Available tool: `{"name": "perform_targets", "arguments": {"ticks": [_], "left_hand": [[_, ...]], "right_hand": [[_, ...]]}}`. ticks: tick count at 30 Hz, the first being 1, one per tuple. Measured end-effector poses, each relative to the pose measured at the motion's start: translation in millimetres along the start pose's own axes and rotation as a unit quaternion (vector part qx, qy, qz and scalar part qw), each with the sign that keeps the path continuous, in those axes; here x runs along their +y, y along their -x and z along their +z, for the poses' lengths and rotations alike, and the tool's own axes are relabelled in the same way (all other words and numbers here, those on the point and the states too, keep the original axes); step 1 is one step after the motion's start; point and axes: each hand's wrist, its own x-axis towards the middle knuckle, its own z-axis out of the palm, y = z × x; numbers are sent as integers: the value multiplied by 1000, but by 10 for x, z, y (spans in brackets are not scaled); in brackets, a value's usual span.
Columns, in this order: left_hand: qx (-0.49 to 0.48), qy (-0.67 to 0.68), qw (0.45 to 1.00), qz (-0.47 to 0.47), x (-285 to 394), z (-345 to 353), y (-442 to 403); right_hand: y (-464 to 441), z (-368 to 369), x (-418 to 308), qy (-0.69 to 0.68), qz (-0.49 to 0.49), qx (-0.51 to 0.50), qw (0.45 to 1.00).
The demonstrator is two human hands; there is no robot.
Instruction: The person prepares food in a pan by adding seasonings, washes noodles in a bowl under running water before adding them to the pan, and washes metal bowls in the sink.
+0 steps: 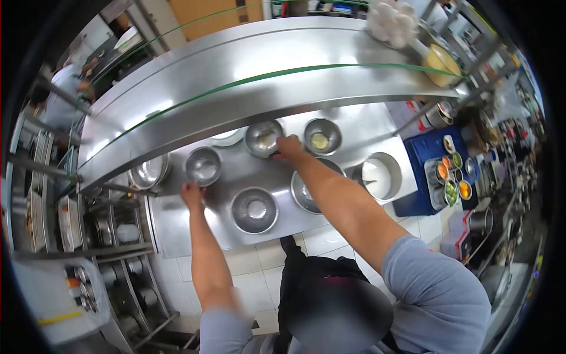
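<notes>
My left hand [193, 193] is closed at the near rim of a small metal bowl [203, 167], whose shiny inside looks bare. Farther off, my right hand [289, 146] is closed at the right edge of another metal bowl [264, 138] with a little pale food in its bottom. Its fingertips are partly hidden by the hand itself. Just right of that hand stands a metal bowl [321, 135] holding a pale yellowish heap. Nearer my body are a metal bowl [254, 210] and a larger one [303, 192], partly covered by my right forearm.
A steel shelf [236, 76] crosses above the steel table [177, 230]. At the table's right stands a pot [383, 176] of white contents with a utensil. Farther right, a tray [436, 194] carries several small tubs of cut vegetables. A person [62, 94] is at the far left.
</notes>
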Motion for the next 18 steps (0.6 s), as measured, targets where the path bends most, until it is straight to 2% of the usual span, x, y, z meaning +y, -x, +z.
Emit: {"name": "perform_targets", "arguments": {"ticks": [2, 3, 4, 5, 6, 7, 8, 9, 10, 11, 12, 13, 14, 15, 17, 18], "left_hand": [[20, -11, 997, 68, 164, -112, 94], [-2, -4, 994, 106, 222, -225, 131], [28, -19, 993, 116, 423, -171, 367], [10, -41, 991, 129, 658, -95, 695], [10, -60, 989, 134, 938, 68, 1106], [-57, -54, 984, 157, 1059, 160, 1376], [-128, -18, 977, 168, 1193, 311, 1750], [-157, -45, 974, 156, 1325, 549, 2189], [-194, -15, 973, 126, 1354, 768, 2613], [-238, -55, 961, 126, 1320, 923, 2904], [-273, -48, 956, 99, 1169, 1117, 3145], [-352, -144, 913, 150, 1154, 1311, 3445], [-422, -159, 886, 110, 1166, 1502, 3793], [-489, -134, 862, 30, 1155, 1690, 4027], [-507, -141, 850, 28, 1246, 2082, 4192], [-453, -188, 868, 78, 1194, 2299, 3965]], "right_hand": [[104, -1, 42, -31, -11, 39, 999], [136, 79, 85, -45, -9, 31, 998], [202, 88, 153, -56, 0, 29, 998], [339, -17, 164, -128, 77, -46, 988], [535, -77, 233, -407, 179, -50, 895], [733, -136, 304, -638, 280, 5, 717], [1441, -786, 224, -710, 241, 68, 658], [1865, -1005, 296, -723, 241, 57, 645], [2235, -1071, 405, -736, 238, 63, 630], [2578, -1075, 515, -750, 232, 62, 616], [2885, -984, 651, -741, 244, 68, 622], [3171, -907, 829, -733, 256, 70, 626], [3578, -1033, 953, -763, 258, 64, 589], [4014, -1153, 1083, -791, 258, 57, 552], [4699, -907, 1365, -771, 282, 93, 563], [5032, -805, 1502, -766, 295, 110, 560]]}}
